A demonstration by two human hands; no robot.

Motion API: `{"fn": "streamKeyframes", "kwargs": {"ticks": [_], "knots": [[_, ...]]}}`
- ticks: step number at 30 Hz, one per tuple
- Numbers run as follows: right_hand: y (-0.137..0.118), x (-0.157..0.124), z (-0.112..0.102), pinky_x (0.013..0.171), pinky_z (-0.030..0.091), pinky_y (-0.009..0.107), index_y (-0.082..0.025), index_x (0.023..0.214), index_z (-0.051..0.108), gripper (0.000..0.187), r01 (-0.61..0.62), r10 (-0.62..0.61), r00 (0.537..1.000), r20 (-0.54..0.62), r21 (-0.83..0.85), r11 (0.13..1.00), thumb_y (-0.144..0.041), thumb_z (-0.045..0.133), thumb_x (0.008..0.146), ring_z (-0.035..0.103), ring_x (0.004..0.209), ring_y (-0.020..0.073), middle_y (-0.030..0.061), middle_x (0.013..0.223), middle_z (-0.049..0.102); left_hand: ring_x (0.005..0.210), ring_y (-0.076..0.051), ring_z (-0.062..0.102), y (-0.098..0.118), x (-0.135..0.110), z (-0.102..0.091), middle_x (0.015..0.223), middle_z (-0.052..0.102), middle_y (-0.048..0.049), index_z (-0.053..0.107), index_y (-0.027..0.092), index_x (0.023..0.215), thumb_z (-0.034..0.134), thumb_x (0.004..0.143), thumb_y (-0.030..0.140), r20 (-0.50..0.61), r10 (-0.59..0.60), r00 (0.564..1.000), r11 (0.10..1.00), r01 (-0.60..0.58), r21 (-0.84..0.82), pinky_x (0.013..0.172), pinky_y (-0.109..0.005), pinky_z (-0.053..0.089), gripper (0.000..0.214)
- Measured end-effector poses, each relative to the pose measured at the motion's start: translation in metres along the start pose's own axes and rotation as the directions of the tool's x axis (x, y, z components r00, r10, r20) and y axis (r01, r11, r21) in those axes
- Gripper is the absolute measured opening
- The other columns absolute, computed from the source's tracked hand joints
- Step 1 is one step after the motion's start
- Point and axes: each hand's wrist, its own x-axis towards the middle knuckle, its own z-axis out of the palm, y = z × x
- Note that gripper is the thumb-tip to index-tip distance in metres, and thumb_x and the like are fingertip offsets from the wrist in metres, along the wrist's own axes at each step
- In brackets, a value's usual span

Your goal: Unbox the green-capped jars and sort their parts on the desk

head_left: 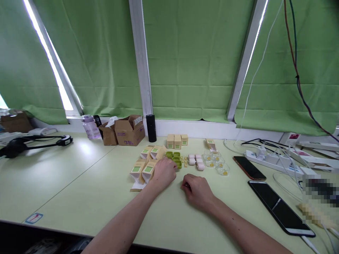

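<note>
Green cups [179,164], plastic by their look, sat on the tabletop [169,220] right at our left hand [164,173], whose grip we could not tell as apart or clamped, its back hiding the fingers; our right hand [198,190] lay curled, palm hidden. We judged the cups light and fairly stiff, best pinched by a side wall. Beyond, the tiny yellow pieces [185,161] were too small to make out.

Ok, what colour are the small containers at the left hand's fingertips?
Green; the small containers show best in the head view.
</note>
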Motion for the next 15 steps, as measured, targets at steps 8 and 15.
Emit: {"fn": "streamKeyframes", "kwargs": {"ticks": [8,15], "knots": [[-0.0014,0.0006,-0.0019,0.065,0.031,0.026,-0.022,0.085,0.063,0.011,-0.009,0.009,1.000,0.016,-0.015,1.000,-0.012,0.063,0.090,0.065,0.077,0.0146,-0.0013,0.090,0.074,0.071,-0.026,0.063,-0.0025,0.0019,0.0048,0.066,0.066,-0.0105,0.067,0.020,0.056,0.058,0.076,0.007,0.090,-0.012,0.996,1.000,0.010,0.023,0.064,-0.034,0.034,0.026],[-0.0019,0.0003,-0.0025,0.064,0.031,0.026,-0.023,0.085,0.064,0.012,-0.015,0.015,1.000,0.023,-0.011,1.000,-0.012,0.063,0.090,0.065,0.076,0.0141,-0.0017,0.090,0.074,0.076,-0.028,0.064,-0.0044,0.0027,0.0093,0.065,0.066,-0.0121,0.069,0.020,0.058,0.058,0.073,0.002,0.099,-0.034,0.995,0.998,0.029,0.054,0.068,-0.034,0.039,0.026]]}}
